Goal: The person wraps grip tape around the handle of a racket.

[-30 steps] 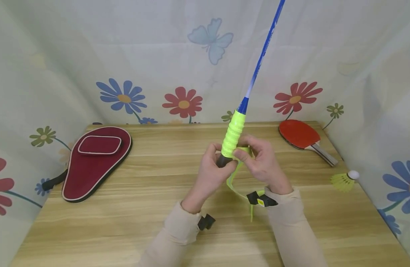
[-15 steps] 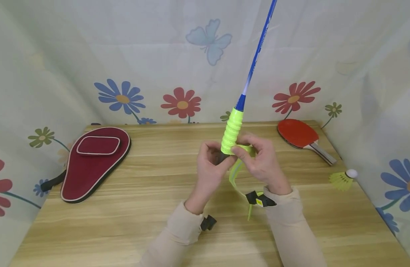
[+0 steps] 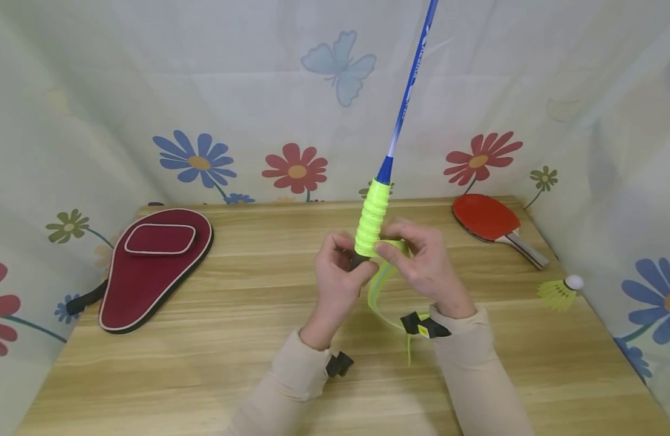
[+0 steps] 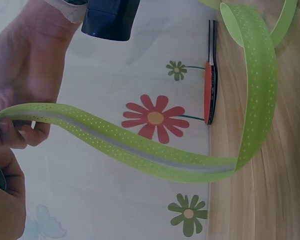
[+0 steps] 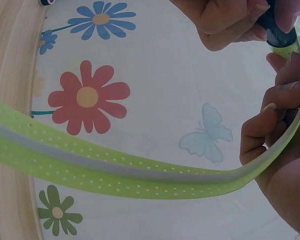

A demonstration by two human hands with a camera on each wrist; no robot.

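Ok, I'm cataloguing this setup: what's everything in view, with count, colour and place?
Thin-shafted racket: 1, blue with dark lower end, held above table
Perforated grip tape: 1, neon yellow-green, wound on racket, loose length hanging
Paddle-shaped case: 1, burgundy, white-piped, table's left
Strap-like piece: 1, black, beside case
Table-tennis paddle: 1, red-faced, table's back right
Shuttlecock: 1, yellow, white-tipped, table's right edge
Wood-grain table: 1, light brown, beneath
Flower-and-butterfly-print cloth: count unclear, white, behind table
Wrist devices: 2, black, one per wrist
Left hand: 1, beige-sleeved, gripping racket's lower end
Right hand: 1, beige-sleeved, pinching tape
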